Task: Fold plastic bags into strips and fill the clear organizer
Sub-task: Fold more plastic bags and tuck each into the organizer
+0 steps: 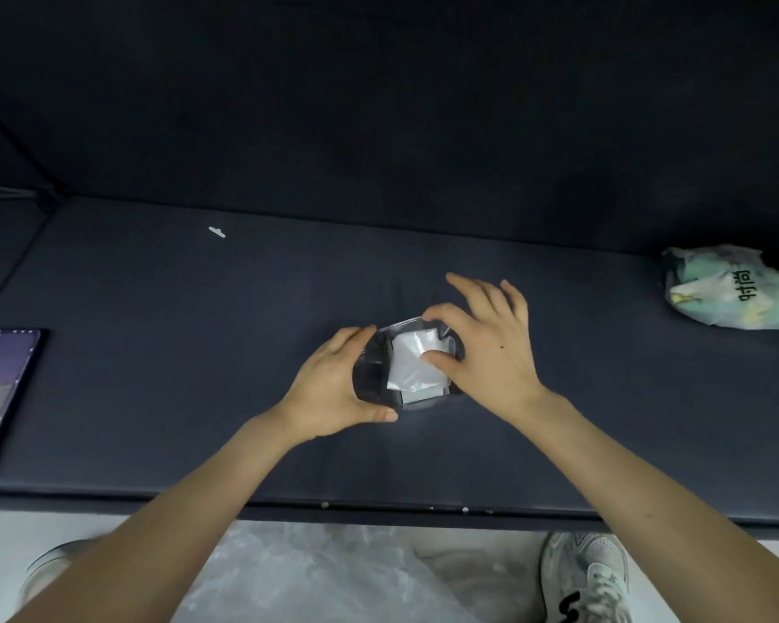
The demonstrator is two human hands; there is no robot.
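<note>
Folded bag (pixel 408 366), a white, crinkled packet of plastic, lies inside the clear organizer (pixel 372 379), filling its right-hand part. The left-hand part shows only the dark surface through it. The right hand (pixel 491 348) is on the bag. Its thumb presses down on the packet's right edge and its forefinger rests bent on the organizer's far rim. The other fingers are spread and nearly straight above the table, holding nothing. The left hand (pixel 329 388) grips the organizer from the left, with its fingers curled round the far side of the wall and its thumb laid along the near side. The organizer stands on the dark table (pixel 199 353), near the middle and closer to the front edge than to the back.

A purple phone (pixel 1 388) lies face down at the table's left edge, well apart from the hands. A crumpled printed bag (pixel 734 290) in white and pale green sits far to the right. A small white scrap (pixel 217 232) lies toward the back left. Below the front edge are loose clear plastic sheeting (pixel 311 573) and a pale sneaker (pixel 585 577).
</note>
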